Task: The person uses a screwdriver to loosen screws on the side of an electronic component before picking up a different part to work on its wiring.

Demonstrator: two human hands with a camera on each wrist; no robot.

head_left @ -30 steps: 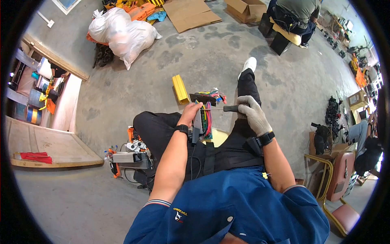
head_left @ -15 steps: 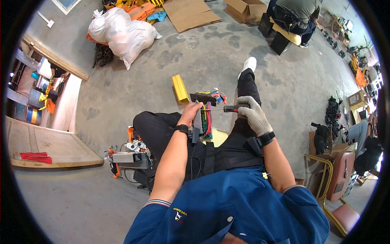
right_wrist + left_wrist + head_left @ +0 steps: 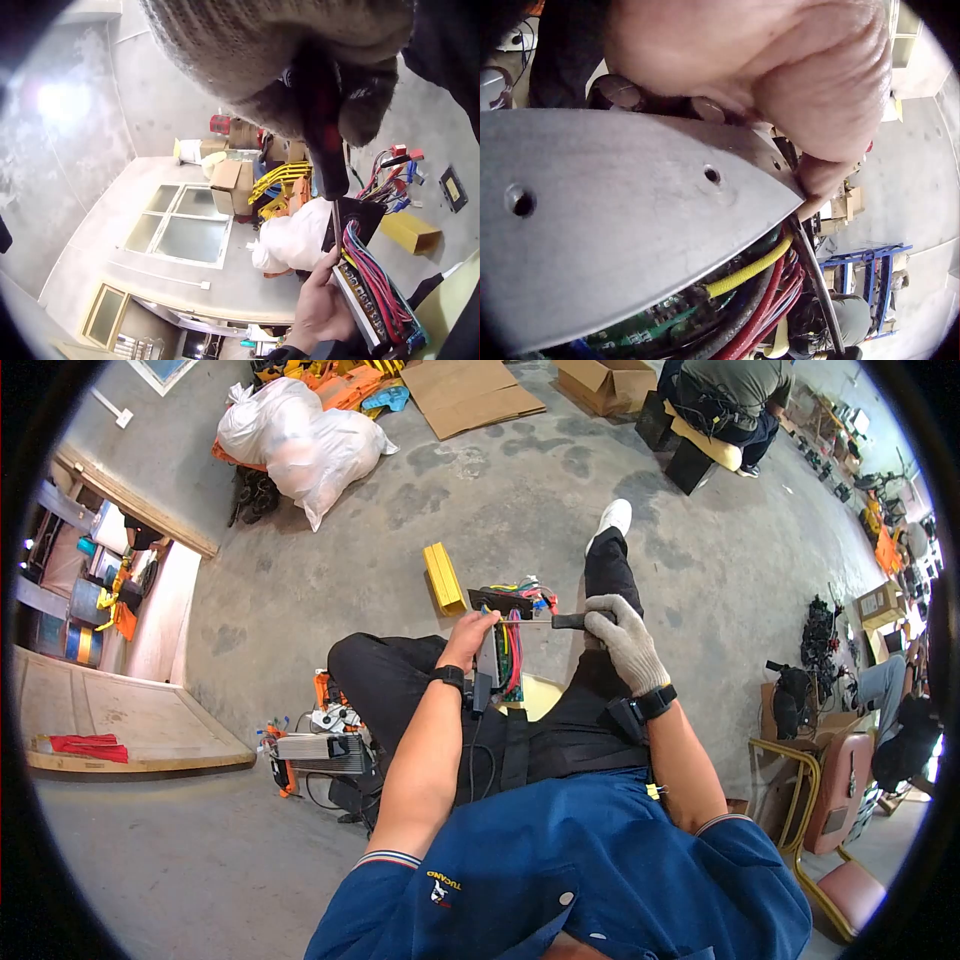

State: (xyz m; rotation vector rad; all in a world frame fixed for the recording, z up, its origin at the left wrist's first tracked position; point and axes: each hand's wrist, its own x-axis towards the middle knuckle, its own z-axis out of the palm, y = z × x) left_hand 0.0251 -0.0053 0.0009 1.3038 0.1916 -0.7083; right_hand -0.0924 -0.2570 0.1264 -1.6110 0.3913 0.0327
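My bare left hand (image 3: 464, 643) grips a controller module by its grey metal plate (image 3: 615, 217), near one end. Along the plate runs a green circuit board (image 3: 660, 322) with red, yellow and other wires (image 3: 369, 277). A black end plate (image 3: 500, 602) sits at the module's far end, with loose coloured leads beyond it. In my gloved right hand (image 3: 628, 645) is a screwdriver (image 3: 326, 154), held by its dark handle. Its shaft (image 3: 821, 281) reaches across the wires to the module's end corner, close to the left fingertips; the tip is hidden there.
A yellow rectangular casing (image 3: 445, 580) lies on the floor just ahead. Left of the crossed leg are metal-finned parts (image 3: 325, 753). White bags (image 3: 305, 450) and flattened cardboard (image 3: 470, 398) lie farther off. A chair (image 3: 838, 800) stands at right; another person (image 3: 725, 405) sits ahead.
The screwdriver handle has turned: its red stripe showed half a second ago and is hidden now. The handle and shaft sit slightly farther from the body. The left hand and module stay put.
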